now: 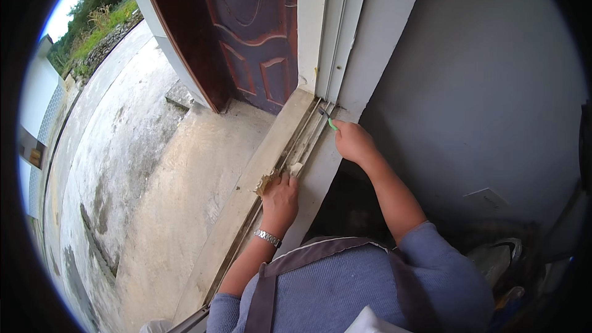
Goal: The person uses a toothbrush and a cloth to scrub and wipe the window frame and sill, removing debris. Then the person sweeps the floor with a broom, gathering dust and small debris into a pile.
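Note:
My right hand (355, 141) grips the green handle of a small brush-like tool (327, 117). The tool's dark end touches the sliding-window track (305, 141) close to the corner where the sill meets the upright frame. Lower along the same track, my left hand (280, 200) rests on the sill with a soiled, crumpled cloth or paper (266, 183) under and beside its fingers. A pale piece of it shows past the fingertips. Dark dirt lines the grooves of the track. The exact grip of my left fingers is partly hidden.
The white window frame (340, 32) rises from the sill's far end. Outside, beyond the pale sill ledge (231, 222), lie a concrete yard (171, 194) and a dark red panelled door (259, 46). A grey wall (471, 78) stands on the right, with bags (497, 259) low beside me.

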Tool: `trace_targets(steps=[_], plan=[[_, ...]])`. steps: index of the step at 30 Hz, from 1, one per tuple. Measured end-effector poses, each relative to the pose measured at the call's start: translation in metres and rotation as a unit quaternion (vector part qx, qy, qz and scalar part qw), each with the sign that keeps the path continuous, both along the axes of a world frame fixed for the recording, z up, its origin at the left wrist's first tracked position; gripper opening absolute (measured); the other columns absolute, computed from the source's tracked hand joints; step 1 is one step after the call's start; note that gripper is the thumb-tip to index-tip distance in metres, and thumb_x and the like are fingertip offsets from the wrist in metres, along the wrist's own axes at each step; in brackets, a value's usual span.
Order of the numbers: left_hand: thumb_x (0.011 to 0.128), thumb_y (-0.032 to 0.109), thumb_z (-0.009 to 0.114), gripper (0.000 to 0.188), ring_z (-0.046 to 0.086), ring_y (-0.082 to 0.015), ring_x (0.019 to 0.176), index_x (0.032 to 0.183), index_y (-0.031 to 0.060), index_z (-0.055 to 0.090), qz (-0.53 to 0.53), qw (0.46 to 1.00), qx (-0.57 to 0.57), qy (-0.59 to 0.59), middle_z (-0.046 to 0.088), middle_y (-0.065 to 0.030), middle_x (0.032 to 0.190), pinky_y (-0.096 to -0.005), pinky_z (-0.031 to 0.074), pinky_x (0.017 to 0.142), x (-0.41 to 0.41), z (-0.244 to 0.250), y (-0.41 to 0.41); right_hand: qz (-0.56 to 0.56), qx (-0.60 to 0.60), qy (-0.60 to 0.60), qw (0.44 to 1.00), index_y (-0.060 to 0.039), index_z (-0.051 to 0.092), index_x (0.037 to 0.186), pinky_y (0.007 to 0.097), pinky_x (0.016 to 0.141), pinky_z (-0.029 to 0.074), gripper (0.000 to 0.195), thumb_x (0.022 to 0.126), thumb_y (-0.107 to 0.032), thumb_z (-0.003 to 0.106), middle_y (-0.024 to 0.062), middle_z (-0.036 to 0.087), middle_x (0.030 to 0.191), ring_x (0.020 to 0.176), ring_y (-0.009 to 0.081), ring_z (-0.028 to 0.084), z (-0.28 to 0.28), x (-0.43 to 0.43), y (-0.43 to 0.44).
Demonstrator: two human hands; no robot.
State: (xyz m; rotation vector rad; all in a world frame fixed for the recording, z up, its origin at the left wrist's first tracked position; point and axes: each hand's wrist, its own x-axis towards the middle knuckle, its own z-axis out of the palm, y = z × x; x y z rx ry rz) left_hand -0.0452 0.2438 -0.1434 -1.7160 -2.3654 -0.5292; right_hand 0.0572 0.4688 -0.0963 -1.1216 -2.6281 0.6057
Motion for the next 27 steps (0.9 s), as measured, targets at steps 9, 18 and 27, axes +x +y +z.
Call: trace_targets(steps=[9, 18, 27], plan=[[0.078, 0.005, 0.059, 0.018, 0.061, -0.0299, 0.094, 0.096, 0.0048, 0.059, -0.004, 1.000, -0.021, -0.020, 0.063, -0.0119, 0.105, -0.0435, 0.049, 0.080, -0.005, -0.006, -0.002, -0.005, 0.124, -0.181, 0.976, -0.0024, 0.056, 0.138, 0.0464, 0.060, 0.055, 0.049, 0.090, -0.010, 0.049, 0.0144, 0.073, 0.085, 0.075, 0.0339, 0.072, -0.048, -0.047, 0.011], [0.075, 0.002, 0.057, 0.027, 0.060, -0.0318, 0.103, 0.101, 0.0043, 0.060, 0.009, 0.997, -0.055, -0.053, 0.064, -0.0117, 0.112, -0.0468, 0.049, 0.082, 0.001, 0.004, -0.003, -0.024, 0.033, -0.145, 0.989, -0.0039, 0.070, 0.102, 0.0469, 0.081, 0.056, 0.025, 0.089, -0.010, 0.051, 0.0173, 0.073, 0.102, 0.098, 0.0360, 0.069, 0.005, -0.026, 0.041], [0.076, 0.002, 0.057, 0.028, 0.061, -0.0323, 0.103, 0.104, 0.0043, 0.060, 0.005, 0.997, -0.062, -0.043, 0.064, -0.0132, 0.118, -0.0463, 0.050, 0.083, -0.003, 0.003, -0.007, 0.043, 0.066, -0.089, 0.993, -0.0116, 0.065, 0.128, 0.0476, 0.081, 0.056, 0.039, 0.094, -0.011, 0.046, 0.0158, 0.073, 0.103, 0.096, 0.0364, 0.070, 0.007, -0.017, 0.031]])
